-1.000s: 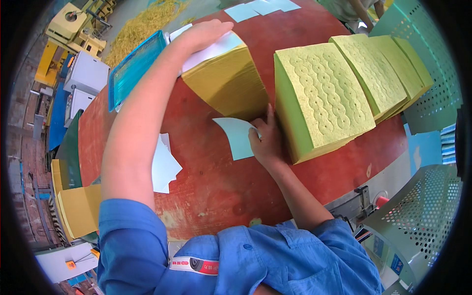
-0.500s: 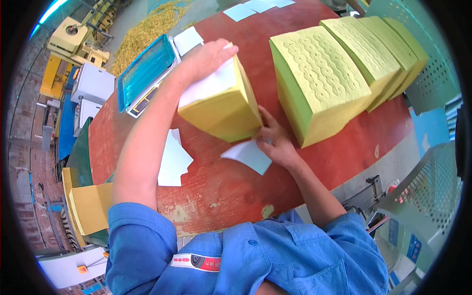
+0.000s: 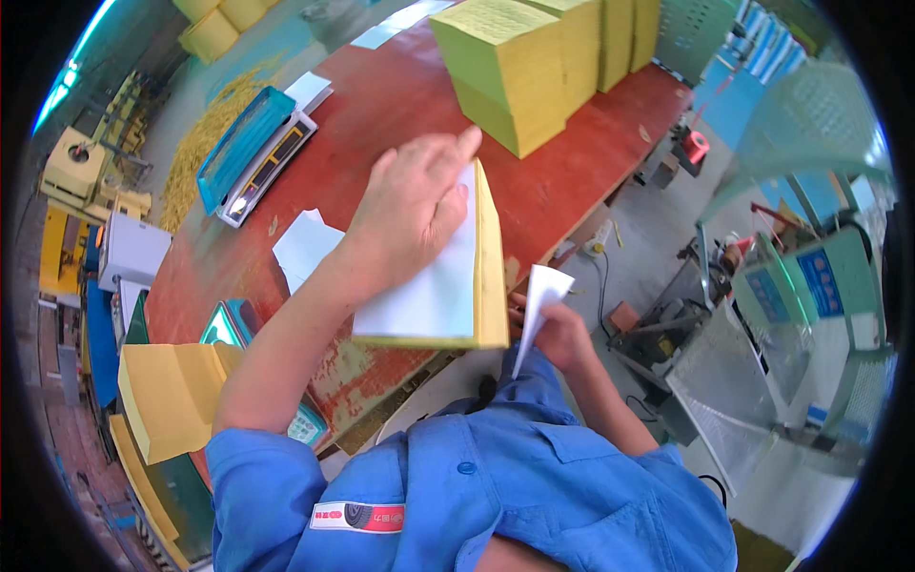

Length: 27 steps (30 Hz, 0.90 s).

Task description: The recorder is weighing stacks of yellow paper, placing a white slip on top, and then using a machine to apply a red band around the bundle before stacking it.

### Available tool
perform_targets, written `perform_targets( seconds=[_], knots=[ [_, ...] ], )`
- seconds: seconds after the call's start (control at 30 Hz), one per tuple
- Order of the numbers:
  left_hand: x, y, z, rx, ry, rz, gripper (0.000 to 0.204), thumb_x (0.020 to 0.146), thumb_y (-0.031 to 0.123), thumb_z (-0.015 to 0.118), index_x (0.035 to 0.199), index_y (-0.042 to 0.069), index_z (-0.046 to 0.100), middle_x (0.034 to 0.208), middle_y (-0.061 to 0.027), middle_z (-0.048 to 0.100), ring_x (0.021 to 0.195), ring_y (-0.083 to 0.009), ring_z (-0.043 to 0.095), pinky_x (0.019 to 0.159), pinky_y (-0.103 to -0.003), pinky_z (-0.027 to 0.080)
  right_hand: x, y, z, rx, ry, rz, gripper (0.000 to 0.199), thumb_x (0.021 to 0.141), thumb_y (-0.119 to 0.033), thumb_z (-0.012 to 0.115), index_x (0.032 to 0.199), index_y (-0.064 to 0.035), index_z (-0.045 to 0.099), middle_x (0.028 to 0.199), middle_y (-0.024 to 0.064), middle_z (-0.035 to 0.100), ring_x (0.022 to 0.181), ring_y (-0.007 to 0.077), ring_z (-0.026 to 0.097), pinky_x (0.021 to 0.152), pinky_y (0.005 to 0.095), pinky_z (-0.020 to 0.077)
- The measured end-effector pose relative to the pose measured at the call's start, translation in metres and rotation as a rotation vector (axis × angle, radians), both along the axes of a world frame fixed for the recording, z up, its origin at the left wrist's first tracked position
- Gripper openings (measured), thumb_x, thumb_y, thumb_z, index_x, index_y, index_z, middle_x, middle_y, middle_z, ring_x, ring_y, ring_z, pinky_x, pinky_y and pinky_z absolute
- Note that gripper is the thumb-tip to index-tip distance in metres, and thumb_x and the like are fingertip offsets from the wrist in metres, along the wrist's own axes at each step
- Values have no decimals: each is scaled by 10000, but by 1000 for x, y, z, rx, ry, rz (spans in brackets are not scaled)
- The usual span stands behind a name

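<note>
A block of stacked yellow paper [image 3: 492,276] is close in front of me at the table's near edge, tilted, with a white sheet [image 3: 419,310] over its top. My left hand [image 3: 410,210] lies across that sheet, its fingers bent over the far edge of the block. Beside the block's right side, my right hand [image 3: 564,336] pinches a loose, curled white sheet [image 3: 543,296]. Some of the right fingers are hidden behind this paper. Whether they also touch the block, I cannot tell.
Several tall yellow paper stacks [image 3: 510,95] stand at the far right of the red table [image 3: 381,95]. On the left are a scale with a blue tray [image 3: 238,157], white sheets [image 3: 305,250] and an opened yellow-brown carton [image 3: 172,396]. A green perforated chair [image 3: 801,124] stands right.
The yellow block has come nearer to me with my left hand on it, toward the table's edge. My right hand now holds up a white sheet. The view has turned right.
</note>
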State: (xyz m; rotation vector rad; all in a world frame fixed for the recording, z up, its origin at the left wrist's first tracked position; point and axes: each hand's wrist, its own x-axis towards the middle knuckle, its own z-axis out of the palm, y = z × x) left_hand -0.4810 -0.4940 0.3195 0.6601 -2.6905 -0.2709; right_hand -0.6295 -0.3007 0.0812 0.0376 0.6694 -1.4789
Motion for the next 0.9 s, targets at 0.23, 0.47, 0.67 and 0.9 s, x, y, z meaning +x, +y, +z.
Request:
perform_targets(
  seconds=[0.23, 0.47, 0.67, 0.9],
  knots=[
    [30, 27, 1, -93, -6, 328, 619, 931, 302, 517, 1452, 17, 343, 1471, -254, 353, 1352, -380, 362, 1125, -424, 275, 26, -6, 19, 38, 140, 1, 396, 852, -84, 526, 1211, 82, 503, 1142, 172, 624, 1025, 297, 632, 908, 420, 502],
    [50, 24, -20, 461, 112, 382, 611, 975, 401, 472, 1423, -3, 376, 1399, -238, 468, 1267, -322, 502, 1036, -381, 406, 15, 31, 51, 43, 215, -50, 349, 840, -63, 550, 1163, 68, 542, 1082, 162, 645, 985, 275, 648, 883, 408, 511],
    [-16, 134, -98, 1809, 756, -34, 451, 1026, 302, 416, 1418, 77, 396, 1291, -95, 545, 1137, -203, 580, 949, -339, 492, -104, 198, 78, -39, 350, -239, 257, 838, 7, 559, 1086, 23, 625, 1010, 120, 685, 898, 207, 677, 818, 330, 549],
    [-232, 345, -242, 1673, 577, -125, 459, 1036, 358, 389, 1374, 48, 415, 1236, -59, 527, 1083, -157, 551, 912, -300, 483, -263, 464, 82, 238, 460, -493, 347, 818, -48, 565, 1153, 42, 592, 1081, 130, 665, 972, 221, 655, 902, 371, 512]
  ],
)
